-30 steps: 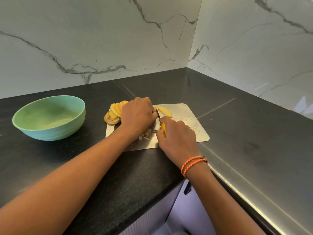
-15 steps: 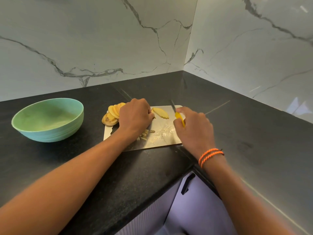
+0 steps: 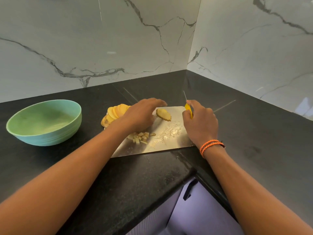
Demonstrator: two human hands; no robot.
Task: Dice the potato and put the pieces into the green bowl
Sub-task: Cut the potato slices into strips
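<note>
The little potato cubes sit on the shiny board, far from the green bowl, and the flat, open left hand reaching for a slice could bump the knife gripped in the right hand.

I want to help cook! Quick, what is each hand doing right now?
Left hand: open, fingers stretched over the cutting board, holding nothing.
Right hand: closed around the yellow-handled knife, blade pointing up.
</note>
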